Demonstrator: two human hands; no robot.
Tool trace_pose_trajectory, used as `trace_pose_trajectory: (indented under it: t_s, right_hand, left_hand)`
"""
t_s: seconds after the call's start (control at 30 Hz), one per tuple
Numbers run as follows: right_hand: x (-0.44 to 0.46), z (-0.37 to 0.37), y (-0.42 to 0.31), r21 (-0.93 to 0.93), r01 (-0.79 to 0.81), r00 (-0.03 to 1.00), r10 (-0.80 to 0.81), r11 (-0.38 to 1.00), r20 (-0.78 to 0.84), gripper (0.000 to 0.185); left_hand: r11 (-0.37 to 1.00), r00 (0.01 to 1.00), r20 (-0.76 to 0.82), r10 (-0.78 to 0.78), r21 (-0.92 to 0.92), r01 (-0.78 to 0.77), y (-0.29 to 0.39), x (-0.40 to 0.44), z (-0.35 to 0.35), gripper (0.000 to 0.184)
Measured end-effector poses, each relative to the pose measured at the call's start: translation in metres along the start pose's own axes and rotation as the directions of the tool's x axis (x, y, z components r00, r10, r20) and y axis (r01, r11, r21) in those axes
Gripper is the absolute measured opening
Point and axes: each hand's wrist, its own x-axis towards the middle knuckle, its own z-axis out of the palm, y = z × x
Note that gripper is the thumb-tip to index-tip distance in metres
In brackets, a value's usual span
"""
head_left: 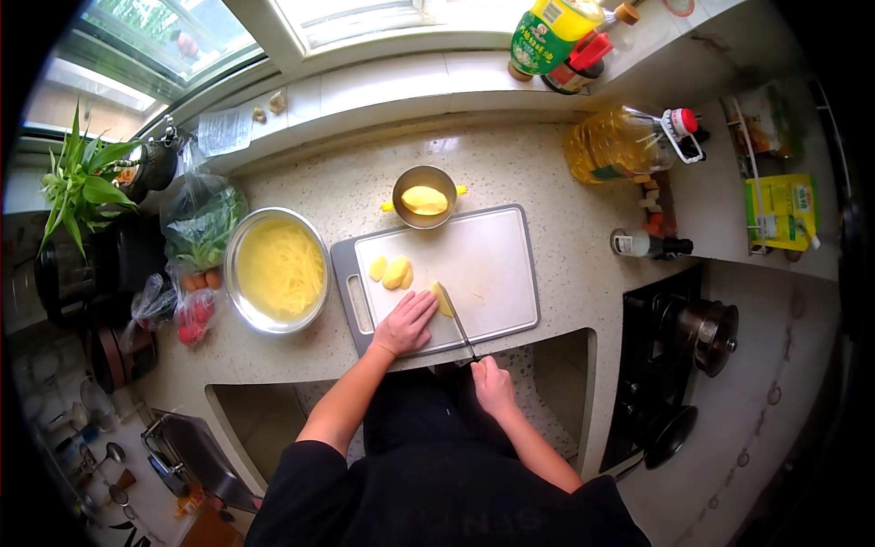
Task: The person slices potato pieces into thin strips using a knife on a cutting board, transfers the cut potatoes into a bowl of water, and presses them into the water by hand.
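Daylight through windows point(191, 36); tiled sill point(383, 96); speckled countertop point(547, 191); pale wall point(775, 365) at right.

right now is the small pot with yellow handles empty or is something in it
Not empty: the small pot has a yellow piece in it, seen through the uncovered top.

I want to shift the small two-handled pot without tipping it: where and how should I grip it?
Probably by its two yellow handles, coming from the left and right at once. They jut from opposite sides of the pot, so the lift should stay level and fingers stay clear of the yellow piece inside.
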Motion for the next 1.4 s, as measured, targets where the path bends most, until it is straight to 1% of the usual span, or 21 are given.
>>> trace_pose_trajectory:
  t_s: [0.17,0.37,0.47,0.57,0.67,0.77,0.97,1.07,1.17,1.27,1.37,1.4]
  right_hand:
    - [0.0,-0.002,-0.003,-0.004,-0.015,1.0,0.015,1.0,0.017,0.036]
    - [0.001,0.001,-0.004,-0.02,0.0,1.0,0.0,1.0,-0.005,0.039]
    - [0.002,0.001,-0.007,-0.084,-0.024,1.0,0.026,0.996,0.015,0.039]
    - [0.004,0.003,-0.004,-0.064,-0.029,1.0,0.029,0.998,0.006,0.038]
    - [0.003,0.003,0.001,0.008,-0.003,1.0,0.003,1.0,-0.004,0.037]
    - [0.001,0.001,0.0,0.038,0.023,1.0,-0.023,0.999,-0.001,0.037]
    - [0.0,0.003,0.003,-0.014,0.008,1.0,-0.007,1.0,0.022,0.037]
    - [0.0,0.005,-0.001,-0.051,0.008,1.0,-0.008,0.999,-0.017,0.038]
    - [0.004,0.008,-0.009,-0.146,-0.048,0.999,0.047,0.988,-0.012,0.038]
    - [0.006,0.009,-0.013,-0.159,-0.069,0.998,0.066,0.985,-0.021,0.039]
    - [0.008,0.013,-0.006,0.007,-0.016,0.999,0.016,1.0,-0.047,0.04]
    - [0.008,0.014,-0.002,0.033,-0.003,0.999,0.005,0.999,-0.054,0.04]
  left_hand:
    - [1.0,1.0,-0.006,-0.008,-0.004,0.008,0.001,-0.001,0.0,0.06]
    - [1.0,1.0,-0.011,-0.009,-0.001,0.009,0.0,0.0,0.001,0.059]
    - [1.0,1.0,-0.014,-0.008,-0.006,0.008,0.0,0.0,0.001,0.059]
    - [1.0,1.0,-0.008,-0.012,-0.011,0.012,0.001,0.0,0.0,0.059]
    - [1.0,1.0,-0.01,-0.009,-0.012,0.009,0.0,0.0,0.0,0.06]
    - [1.0,1.0,-0.008,-0.013,-0.015,0.013,0.0,-0.002,0.0,0.06]
    - [1.0,1.0,-0.004,-0.017,-0.011,0.017,-0.001,-0.001,0.002,0.06]
    - [1.0,1.0,-0.003,-0.015,-0.011,0.015,0.0,0.0,0.001,0.06]
    - [1.0,1.0,-0.003,-0.015,-0.011,0.015,0.0,-0.001,0.001,0.059]
    - [1.0,1.0,-0.006,-0.011,-0.007,0.01,-0.001,-0.001,0.002,0.059]
    - [1.0,1.0,-0.006,-0.004,0.002,0.004,0.0,-0.001,0.002,0.061]
    - [1.0,1.0,-0.006,-0.002,0.004,0.002,0.0,-0.002,0.003,0.061]
